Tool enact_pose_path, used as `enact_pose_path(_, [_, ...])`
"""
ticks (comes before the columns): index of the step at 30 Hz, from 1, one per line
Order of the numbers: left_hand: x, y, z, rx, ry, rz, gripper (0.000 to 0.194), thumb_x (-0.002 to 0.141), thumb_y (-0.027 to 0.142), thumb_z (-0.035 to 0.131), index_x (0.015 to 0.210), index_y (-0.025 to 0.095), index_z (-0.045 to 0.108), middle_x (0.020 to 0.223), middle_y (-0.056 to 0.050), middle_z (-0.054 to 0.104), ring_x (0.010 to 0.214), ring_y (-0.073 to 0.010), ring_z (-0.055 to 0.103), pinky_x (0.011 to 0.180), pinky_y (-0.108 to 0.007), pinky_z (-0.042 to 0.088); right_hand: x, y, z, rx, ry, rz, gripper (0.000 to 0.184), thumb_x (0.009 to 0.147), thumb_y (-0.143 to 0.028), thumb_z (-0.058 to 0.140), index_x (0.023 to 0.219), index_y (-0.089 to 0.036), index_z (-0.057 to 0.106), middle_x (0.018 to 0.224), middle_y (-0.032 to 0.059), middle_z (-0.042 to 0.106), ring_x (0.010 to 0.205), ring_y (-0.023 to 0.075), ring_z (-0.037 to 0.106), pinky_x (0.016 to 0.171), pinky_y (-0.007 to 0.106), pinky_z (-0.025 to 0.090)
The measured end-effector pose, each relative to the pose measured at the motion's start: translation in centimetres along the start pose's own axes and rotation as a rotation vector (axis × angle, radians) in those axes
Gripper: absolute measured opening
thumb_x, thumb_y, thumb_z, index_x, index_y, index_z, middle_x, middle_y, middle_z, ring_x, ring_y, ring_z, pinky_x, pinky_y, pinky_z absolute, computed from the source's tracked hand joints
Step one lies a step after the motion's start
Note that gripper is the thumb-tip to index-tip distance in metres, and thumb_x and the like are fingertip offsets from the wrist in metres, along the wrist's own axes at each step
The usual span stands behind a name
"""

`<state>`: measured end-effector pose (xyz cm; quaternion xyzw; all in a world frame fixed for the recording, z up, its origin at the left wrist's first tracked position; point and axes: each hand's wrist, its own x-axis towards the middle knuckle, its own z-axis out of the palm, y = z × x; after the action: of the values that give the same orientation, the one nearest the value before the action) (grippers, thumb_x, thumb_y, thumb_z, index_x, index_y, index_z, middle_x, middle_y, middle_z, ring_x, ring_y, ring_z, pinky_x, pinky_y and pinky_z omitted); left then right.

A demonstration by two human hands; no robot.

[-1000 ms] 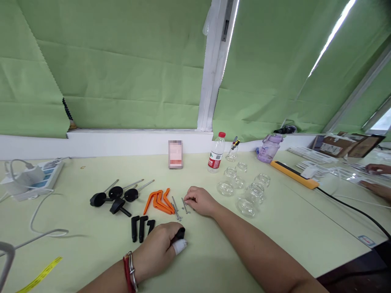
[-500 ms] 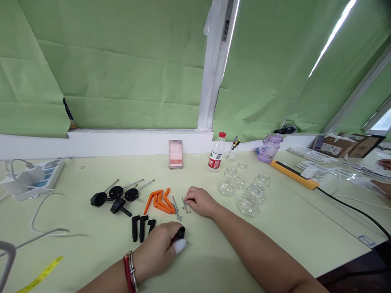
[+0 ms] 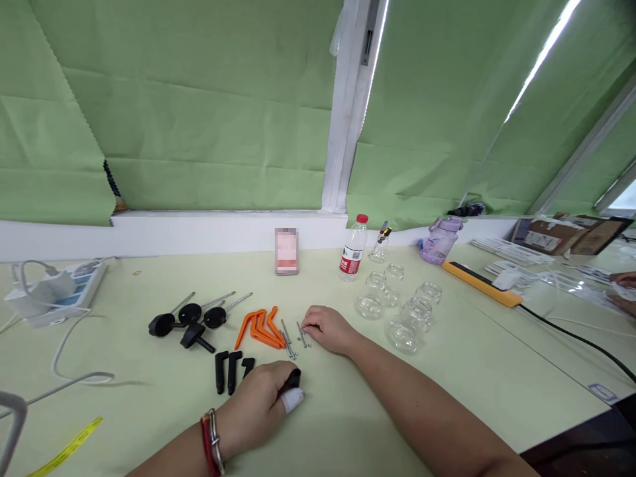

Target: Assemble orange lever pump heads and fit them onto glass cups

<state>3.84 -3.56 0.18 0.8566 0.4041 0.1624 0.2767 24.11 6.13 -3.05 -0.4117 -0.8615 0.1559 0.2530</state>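
- On the pale green tabletop [image 3: 342, 424], what's being held at the moment?

- By the left hand [image 3: 258, 404] a black part [image 3: 295, 378] is gripped, with the fingers curled round it and just its end showing above the thumb. A white wrap [image 3: 292, 399] is worn on that thumb, and red and silver bracelets [image 3: 211, 442] are worn on the wrist.

- OK, and the right hand [image 3: 326, 328]?

- It's rested by the loose screws [image 3: 287, 336], fingers drawn in, tips right at the nearest one. Whether anything is actually pinched can't be told, tbh. Some tiny bits are scattered there too, too small to be made out.

- What's laid out nearby?

- Orange curved pieces [image 3: 258, 330] are bunched just left of the screws. Three black angled pieces [image 3: 220, 372] are lined up beside the left hand, the third partly hidden by it. Farther left, four round black parts [image 3: 215, 317] are clustered, with metal rods seen sticking out among them.

- And on the other side?

- Clear glass jars [image 3: 404, 334] are grouped beyond the right forearm. Behind those, a red-capped bottle [image 3: 351, 255] is stood near a small jar of screwdrivers [image 3: 380, 248], and a purple bottle [image 3: 440, 240] is placed farther right, close to a yellow-orange power strip [image 3: 481, 283]. At the far right edge, a co-worker's hands [image 3: 625, 281] can be seen, partly cut off.
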Motion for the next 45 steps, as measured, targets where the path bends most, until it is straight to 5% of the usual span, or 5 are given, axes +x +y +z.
enact_pose_path(12, [0.0, -0.2, 0.1, -0.016, 0.007, 0.003, 0.022, 0.085, 0.031, 0.045, 0.067, 0.020, 0.038, 0.067, 0.002, 0.047, 0.061, -0.0128, 0.040, 0.057, -0.022, 0.034, -1.2, -2.6, -2.0, 0.169, 0.061, -0.032, 0.017, 0.085, -0.016, 0.053, 0.085, -0.019, 0.070, 0.088, 0.0039, 0.062, 0.079, 0.0132, 0.058, 0.073, 0.025, 0.045])
enact_pose_path(19, [0.0, -0.5, 0.4, -0.031, 0.025, 0.009, 0.016, 0.084, 0.030, 0.046, 0.072, 0.019, 0.047, 0.072, 0.000, 0.055, 0.064, -0.0137, 0.046, 0.060, -0.023, 0.038, -2.7, -5.8, -3.2, 0.466, -0.151, -0.224, 0.016, 0.085, -0.026, 0.058, 0.090, -0.020, 0.071, 0.088, 0.0045, 0.061, 0.076, 0.0119, 0.059, 0.070, 0.023, 0.048])
enact_pose_path(27, [0.0, -0.4, 0.3, -0.038, 0.026, 0.010, 0.013, 0.084, 0.028, 0.048, 0.077, 0.018, 0.051, 0.077, -0.001, 0.060, 0.068, -0.0150, 0.051, 0.063, -0.024, 0.041, -2.5, -5.8, -3.2, 0.497, -0.181, -0.268, 0.015, 0.083, -0.025, 0.060, 0.088, -0.018, 0.072, 0.086, 0.0050, 0.062, 0.076, 0.0121, 0.059, 0.071, 0.023, 0.048])
enact_pose_path(40, [0.0, -0.5, 0.3, -0.033, 0.022, 0.013, 0.014, 0.084, 0.028, 0.047, 0.073, 0.019, 0.047, 0.073, 0.000, 0.056, 0.066, -0.0141, 0.048, 0.062, -0.023, 0.039, -2.5, -5.6, -3.2, 0.526, -0.195, -0.256, 0.013, 0.083, -0.025, 0.060, 0.087, -0.018, 0.071, 0.086, 0.0045, 0.062, 0.075, 0.0117, 0.059, 0.070, 0.022, 0.048])
enact_pose_path(45, [-0.1, -0.3, 0.2, 0.004, 0.015, 0.010, 0.018, 0.084, 0.029, 0.046, 0.069, 0.020, 0.042, 0.069, 0.002, 0.052, 0.062, -0.0131, 0.043, 0.058, -0.022, 0.035, -2.0, -4.3, -3.3, 0.323, -0.002, -0.020, 0.017, 0.087, -0.020, 0.050, 0.088, -0.018, 0.068, 0.087, 0.0043, 0.063, 0.078, 0.0130, 0.058, 0.073, 0.025, 0.046])
